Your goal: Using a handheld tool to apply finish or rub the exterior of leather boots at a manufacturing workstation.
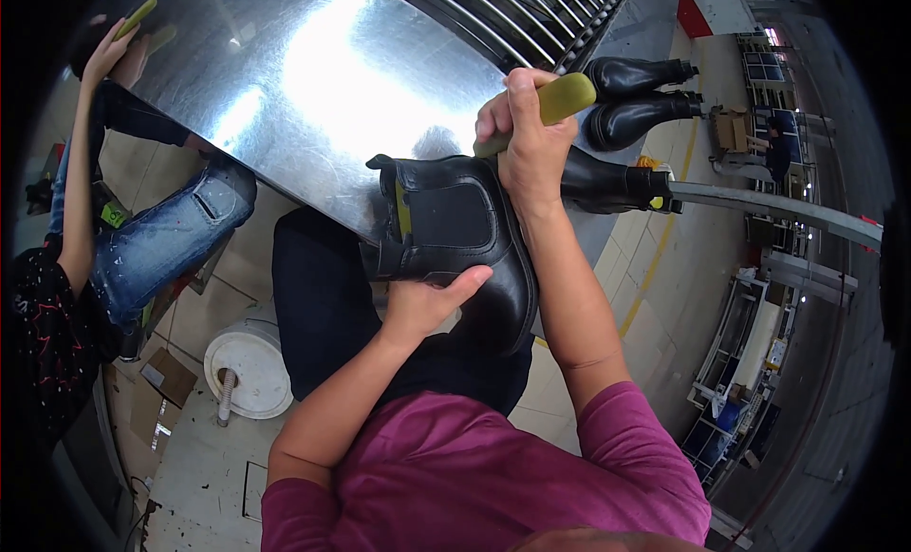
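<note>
A black ankle boot (455, 231) with an elastic side panel lies tilted across my lap at the steel table's edge. Its shaft opening points left, and a yellow-green lining strip shows there. My left hand (424, 305) grips the boot from below, thumb laid along its side. In my right hand (533, 139) is a yellow-green pad (567, 97), long and round-ended, with the fingers wrapped around it. That hand is at the boot's far edge, by the sole; whether the pad touches the boot cannot be seen.
A shiny steel table (247, 49) spans the front, with metal rollers (531, 20) beyond. Several black boots (641, 120) lie to the right. At left a co-worker's hand (106, 54) holds a similar pad. A white bucket (249, 367) stands left of my legs.
</note>
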`<state>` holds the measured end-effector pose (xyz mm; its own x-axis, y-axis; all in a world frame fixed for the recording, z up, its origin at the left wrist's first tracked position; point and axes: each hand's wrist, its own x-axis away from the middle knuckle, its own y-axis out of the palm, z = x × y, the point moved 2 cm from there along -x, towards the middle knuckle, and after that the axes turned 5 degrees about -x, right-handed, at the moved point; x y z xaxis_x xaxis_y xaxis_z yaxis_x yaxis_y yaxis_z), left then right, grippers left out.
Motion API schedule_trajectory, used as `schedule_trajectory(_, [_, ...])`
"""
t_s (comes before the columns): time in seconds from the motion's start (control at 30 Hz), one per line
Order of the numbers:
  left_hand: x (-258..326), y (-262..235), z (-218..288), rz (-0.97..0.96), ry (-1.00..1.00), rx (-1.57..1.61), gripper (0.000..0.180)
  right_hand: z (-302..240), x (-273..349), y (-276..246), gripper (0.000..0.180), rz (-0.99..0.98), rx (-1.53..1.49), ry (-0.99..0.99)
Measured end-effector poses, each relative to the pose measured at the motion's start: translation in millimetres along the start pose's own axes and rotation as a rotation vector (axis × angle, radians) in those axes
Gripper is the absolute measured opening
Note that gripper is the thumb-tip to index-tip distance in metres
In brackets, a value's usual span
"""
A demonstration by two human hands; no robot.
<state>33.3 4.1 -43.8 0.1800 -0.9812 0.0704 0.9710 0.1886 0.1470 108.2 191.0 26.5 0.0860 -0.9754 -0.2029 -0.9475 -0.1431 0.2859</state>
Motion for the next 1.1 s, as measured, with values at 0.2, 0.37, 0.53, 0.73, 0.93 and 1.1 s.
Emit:
schedule_trajectory(0.2, [1.0,9.2,6.4,0.101,-0.018,0.119,0.038,-4.5,5.7,-9.8,0.033,0.022,-0.082,0.087])
schedule_trajectory(0.37, [-1.1,8.5,10.0,0.135,0.012,0.106,0.035,-36.9,30.3,-22.4,0.036,-0.07,-0.155,0.03])
schedule_trajectory(0.53, [1.0,11.9,10.6,0.126,-0.007,0.149,0.038,-59.3,86.3,-45.9,0.032,-0.068,-0.205,0.071])
schedule_trajectory(0.73, [7.1,-9.8,34.5,0.099,-0.294,0.297,0.048,-84.8,132.7,-56.1,0.02,0.036,-0.325,0.235])
schedule_trajectory(0.93, [51.8,-91.3,60.0,-0.166,0.079,-0.61,0.066,-73.5,186.8,-93.5,0.021,0.089,-0.267,0.114])
schedule_trajectory(1.1, [57.9,-109.8,62.0,-0.288,0.253,-0.867,0.076,-49.5,179.3,-79.4,0.027,0.058,-0.452,0.209])
